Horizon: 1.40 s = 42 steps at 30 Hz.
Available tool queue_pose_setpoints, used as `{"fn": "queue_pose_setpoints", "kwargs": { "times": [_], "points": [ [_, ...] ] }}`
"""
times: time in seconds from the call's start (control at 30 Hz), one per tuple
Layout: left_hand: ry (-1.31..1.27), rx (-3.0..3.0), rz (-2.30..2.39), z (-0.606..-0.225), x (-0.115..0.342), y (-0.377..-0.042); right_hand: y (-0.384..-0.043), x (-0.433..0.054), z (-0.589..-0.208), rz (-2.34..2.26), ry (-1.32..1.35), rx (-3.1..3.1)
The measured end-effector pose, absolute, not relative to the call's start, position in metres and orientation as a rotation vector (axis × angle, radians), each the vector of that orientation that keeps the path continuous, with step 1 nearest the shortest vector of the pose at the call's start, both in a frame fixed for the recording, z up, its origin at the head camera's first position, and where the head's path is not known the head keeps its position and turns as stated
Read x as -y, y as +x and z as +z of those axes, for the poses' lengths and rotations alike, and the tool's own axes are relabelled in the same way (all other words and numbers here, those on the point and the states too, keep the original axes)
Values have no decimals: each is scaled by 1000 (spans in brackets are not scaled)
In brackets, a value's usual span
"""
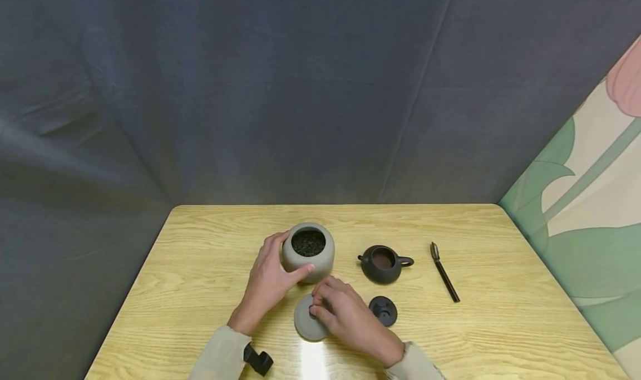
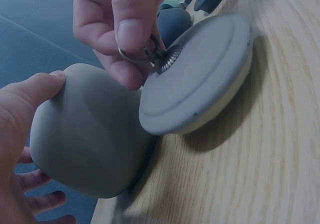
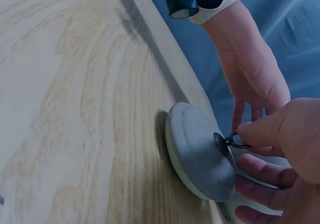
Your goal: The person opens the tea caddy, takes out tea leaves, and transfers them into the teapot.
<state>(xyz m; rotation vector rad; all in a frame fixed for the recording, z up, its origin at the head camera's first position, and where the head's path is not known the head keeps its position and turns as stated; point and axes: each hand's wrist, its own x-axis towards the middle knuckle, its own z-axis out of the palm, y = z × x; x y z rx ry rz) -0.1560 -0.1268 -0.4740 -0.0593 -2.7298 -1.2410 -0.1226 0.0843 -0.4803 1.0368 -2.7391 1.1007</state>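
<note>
A round grey tea jar stands at mid-table, its mouth open on dark loose tea leaves. My left hand holds the jar from its left side, thumb across the front and fingers around the far side. In front of the jar is its grey lid, which has a small metal ring on top. Thumb and finger of my right hand pinch that ring. The left wrist view shows the lid close over the wood, with a shadow beneath it.
A dark lidless teapot stands right of the jar, its small black lid lying nearer to me. Farther right lies a dark-handled tea scoop. Grey cloth hangs behind the wooden table.
</note>
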Motion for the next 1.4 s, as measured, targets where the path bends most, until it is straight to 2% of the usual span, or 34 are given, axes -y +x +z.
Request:
{"fn": "queue_pose_setpoints", "kwargs": {
  "times": [0.5,1.4],
  "points": [
    [-65,2727,-1241,-475,128,-157,-124,-70,-494,1206,981,2712],
    [-63,2724,-1247,-475,127,-156,-124,-70,-497,1094,958,2720]
  ]
}}
